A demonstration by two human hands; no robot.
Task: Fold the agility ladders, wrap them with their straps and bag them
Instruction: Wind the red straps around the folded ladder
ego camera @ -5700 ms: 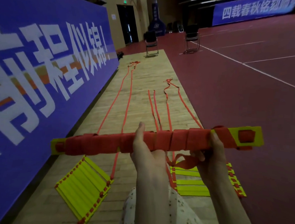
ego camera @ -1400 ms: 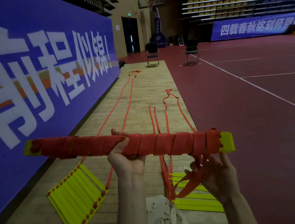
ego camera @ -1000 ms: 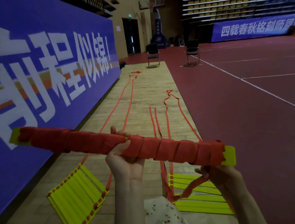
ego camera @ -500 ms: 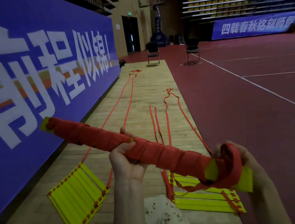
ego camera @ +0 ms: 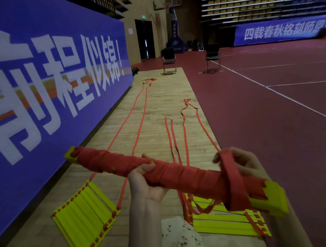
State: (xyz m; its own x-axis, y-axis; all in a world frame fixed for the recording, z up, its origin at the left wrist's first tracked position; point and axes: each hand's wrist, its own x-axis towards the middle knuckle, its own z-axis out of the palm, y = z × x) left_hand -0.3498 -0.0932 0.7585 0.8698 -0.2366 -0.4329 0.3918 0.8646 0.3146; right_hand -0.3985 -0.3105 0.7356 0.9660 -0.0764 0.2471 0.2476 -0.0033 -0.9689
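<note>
Fingers of the left hand (ego camera: 146,180) are curled round the middle of the folded ladder bundle (ego camera: 156,171), a long stiff bar of yellow plastic rungs wound in red webbing. A loop of flat strap (ego camera: 229,174) is pinched by the right hand (ego camera: 244,162) near the bare yellow end. Two flat folded ladders (ego camera: 85,217) lie on the wooden floor strip (ego camera: 159,108) below; open court floor is seen rightward. Since half a second ago, the loop has been carried further inward along the bundle.

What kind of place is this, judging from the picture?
Most likely an indoor sports hall: a dark red court floor with white lines, tiered spectator seating at the back, and a padded basketball hoop stand.
</note>
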